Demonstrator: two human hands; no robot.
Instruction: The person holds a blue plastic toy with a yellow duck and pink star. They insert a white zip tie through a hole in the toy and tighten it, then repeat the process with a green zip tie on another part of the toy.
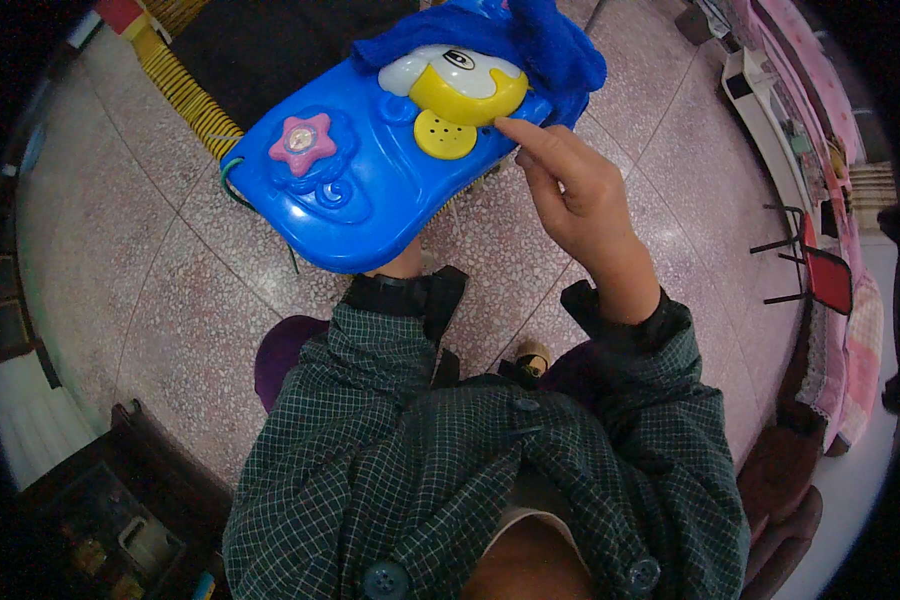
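Observation:
A blue plastic toy panel [370, 200] lies tilted in front of me, with a pink star [302, 141], a yellow-and-white duck-like shape [470, 88] and a yellow disc with small holes [444, 135]. Blue cloth [560, 60] drapes over its far right end. My left hand [402, 264] reaches under the near edge; only the wrist area shows, its fingers hidden. At the right edge is my right hand [580, 190], its index finger stretched over the panel beside the yellow shape. The other fingers curl, and I see nothing in them.
A yellow-and-black ribbed tube [185, 95] runs along the panel's left, next to a dark surface [270, 50]. Speckled floor tiles [210, 300] lie below. A red chair [828, 280] and a pink cloth [855, 380] stand right; dark furniture [120, 490] is lower left.

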